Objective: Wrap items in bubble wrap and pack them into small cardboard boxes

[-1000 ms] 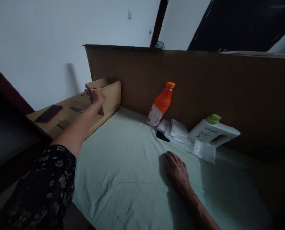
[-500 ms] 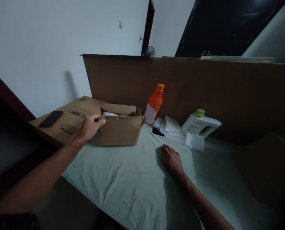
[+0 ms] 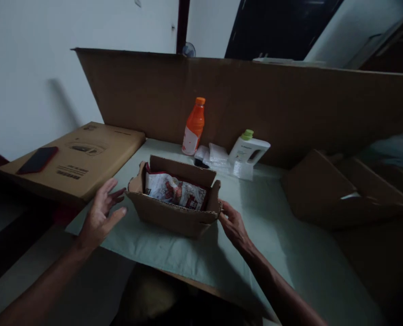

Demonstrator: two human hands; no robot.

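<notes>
A small open cardboard box (image 3: 167, 216) stands on the green cloth (image 3: 255, 235), its top flaps raised. Inside it lies a printed plastic packet (image 3: 174, 189) in white and red. My left hand (image 3: 101, 217) is just off the box's left end, fingers spread and nothing in them. At the opposite end, my right hand (image 3: 233, 222) grips the right corner of the box, its fingertips partly hidden at the edge.
Behind stand an orange bottle (image 3: 193, 127), bubble wrap (image 3: 219, 156) and a white jug (image 3: 248, 148) with a green cap. A flat carton (image 3: 96, 167) bearing a phone (image 3: 38, 160) lies left. Open cardboard boxes (image 3: 318, 190) stand right. A tall cardboard panel (image 3: 140, 90) closes the back.
The small box has come nearer and turned, showing the packet inside. My left hand has let go of its edge; my right hand has moved from the cloth to its right end. The view has shifted right.
</notes>
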